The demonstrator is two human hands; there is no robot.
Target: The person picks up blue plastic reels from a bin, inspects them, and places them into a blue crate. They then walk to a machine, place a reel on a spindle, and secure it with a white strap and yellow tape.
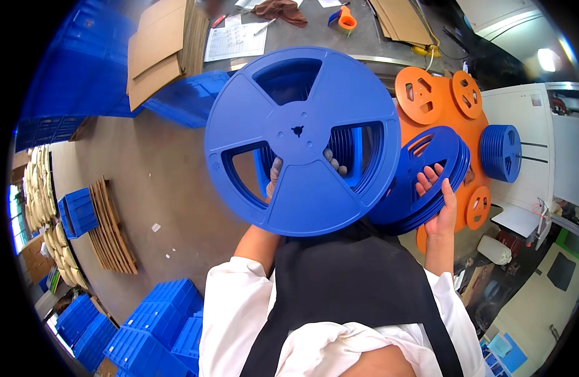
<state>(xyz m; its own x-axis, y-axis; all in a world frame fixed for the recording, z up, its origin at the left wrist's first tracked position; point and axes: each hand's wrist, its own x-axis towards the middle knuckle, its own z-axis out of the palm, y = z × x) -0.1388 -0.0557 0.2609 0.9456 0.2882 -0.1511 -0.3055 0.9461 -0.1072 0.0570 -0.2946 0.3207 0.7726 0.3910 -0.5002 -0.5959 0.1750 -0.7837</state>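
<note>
A large blue plastic reel (314, 201) with three cut-out windows fills the middle, at the front of a stack of like reels. My left hand (274, 179) is behind it, in a grey glove. Its fingers show through the left window, and grey fingertips show in the right one; they curl around the hub area. To the right, a second stack of blue reels (427, 144) leans at a tilt. My right hand (439, 204), whose fingers look bare, grips that stack at its right edge, thumb outside and fingers curled in over the reels.
Behind the right stack stands an orange panel (443, 94) with orange discs (418, 94). More blue reels (502, 154) hang on rods at the right. A workbench (296, 38) ahead carries papers and a tape dispenser (346, 22). Blue crates (154, 327) and cardboard (156, 44) stand left.
</note>
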